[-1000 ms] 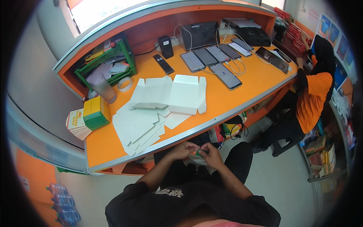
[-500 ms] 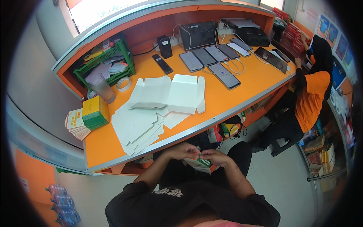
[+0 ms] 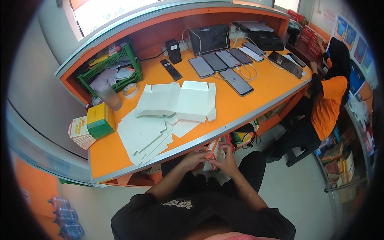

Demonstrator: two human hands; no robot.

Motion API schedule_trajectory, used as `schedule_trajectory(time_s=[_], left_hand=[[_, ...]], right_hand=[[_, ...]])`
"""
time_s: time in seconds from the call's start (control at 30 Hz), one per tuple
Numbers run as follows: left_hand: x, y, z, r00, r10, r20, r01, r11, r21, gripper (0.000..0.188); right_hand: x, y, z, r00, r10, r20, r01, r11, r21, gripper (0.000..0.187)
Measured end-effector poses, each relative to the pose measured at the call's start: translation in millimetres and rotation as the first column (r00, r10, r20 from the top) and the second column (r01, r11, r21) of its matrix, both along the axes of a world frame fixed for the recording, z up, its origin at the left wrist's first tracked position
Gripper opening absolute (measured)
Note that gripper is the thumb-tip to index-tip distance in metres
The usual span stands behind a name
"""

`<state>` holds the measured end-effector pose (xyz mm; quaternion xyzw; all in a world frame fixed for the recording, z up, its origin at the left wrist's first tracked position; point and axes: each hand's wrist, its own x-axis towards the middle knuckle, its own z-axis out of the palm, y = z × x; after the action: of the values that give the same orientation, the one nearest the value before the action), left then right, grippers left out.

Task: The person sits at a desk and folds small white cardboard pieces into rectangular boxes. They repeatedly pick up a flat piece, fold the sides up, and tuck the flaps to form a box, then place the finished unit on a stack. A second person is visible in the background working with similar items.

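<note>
Over my lap, just below the table's front edge, I hold a small orange and white carton (image 3: 214,149) in both hands. My left hand (image 3: 194,158) is closed around its left side. My right hand (image 3: 226,161) grips the right side, thumb and fingers bent on the cardboard. The carton stands tilted, and the fingers cover part of it. On the table ahead lie several flat white unfolded cartons (image 3: 146,130), with a half-folded one (image 3: 196,102) on top. At the left stands a yellow and green box (image 3: 100,120) beside a fanned stack of flat cartons (image 3: 80,132).
Several phones (image 3: 214,61) with charging cables lie on the orange table (image 3: 158,72). A tape roll (image 3: 130,91), a plastic cup (image 3: 108,96) and a green crate (image 3: 128,64) stand at the left. Another person in an orange shirt (image 3: 330,104) sits at the right. Water bottles (image 3: 68,216) stand lower left.
Both hands have lifted the carton forward, closer to the table edge, and turned it so an orange and white side shows. My right hand has shifted down its side.
</note>
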<state>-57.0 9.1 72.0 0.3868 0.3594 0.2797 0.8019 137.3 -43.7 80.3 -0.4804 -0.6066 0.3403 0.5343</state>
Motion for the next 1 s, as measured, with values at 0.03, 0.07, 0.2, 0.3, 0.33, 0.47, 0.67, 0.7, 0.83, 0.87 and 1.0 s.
schedule_trajectory(time_s=[0.03, 0.07, 0.2, 0.3, 0.33, 0.47, 0.67, 0.7, 0.83, 0.87, 1.0], left_hand=[[10, -2, -6, 0.996, 0.073, 0.057, -0.07, 0.997, -0.039, 0.03], [16, -4, -9, 0.992, 0.118, 0.054, -0.117, 0.993, -0.024, 0.028], [32, -10, -9, 0.965, 0.245, 0.098, -0.25, 0.967, 0.046, 0.022], [41, -10, -7, 0.937, 0.324, 0.128, -0.333, 0.941, 0.059, 0.02], [44, -10, -7, 0.927, 0.351, 0.131, -0.36, 0.931, 0.055, 0.02], [46, -10, 13, 0.866, 0.475, 0.154, -0.48, 0.877, -0.008, 0.017], [57, -12, 9, 0.864, 0.498, 0.069, -0.501, 0.842, 0.201, 0.019], [58, -12, 10, 0.87, 0.491, 0.048, -0.481, 0.822, 0.304, 0.018], [56, -15, -4, 0.886, 0.464, -0.006, -0.37, 0.715, 0.594, 0.015], [57, -15, -4, 0.892, 0.452, -0.012, -0.341, 0.69, 0.638, 0.015], [61, -19, 5, 0.906, 0.423, -0.012, -0.295, 0.651, 0.699, 0.017]], right_hand=[[-5, 0, 1, 0.997, -0.004, 0.072, 0.002, 1.0, 0.027, 0.048], [-8, -2, 1, 0.99, -0.009, 0.142, 0.002, 0.999, 0.05, 0.048], [-10, -1, -15, 0.983, -0.054, -0.177, 0.048, 0.998, -0.042, 0.043], [-6, -2, -29, 0.93, -0.148, -0.336, 0.135, 0.989, -0.061, 0.036], [-7, -1, -34, 0.936, -0.143, -0.32, 0.138, 0.99, -0.038, 0.035], [-8, -4, -10, 0.983, -0.172, -0.058, 0.177, 0.978, 0.111, 0.029], [3, -4, -18, 0.934, -0.159, -0.32, 0.149, 0.987, -0.057, 0.017], [5, -4, -19, 0.928, -0.154, -0.339, 0.136, 0.988, -0.075, 0.016], [9, -4, -2, 0.952, -0.135, -0.275, 0.113, 0.989, -0.092, 0.015], [10, -5, 5, 0.966, -0.134, -0.222, 0.119, 0.99, -0.081, 0.016], [15, -8, 24, 0.983, -0.166, -0.081, 0.16, 0.984, -0.074, 0.018]])
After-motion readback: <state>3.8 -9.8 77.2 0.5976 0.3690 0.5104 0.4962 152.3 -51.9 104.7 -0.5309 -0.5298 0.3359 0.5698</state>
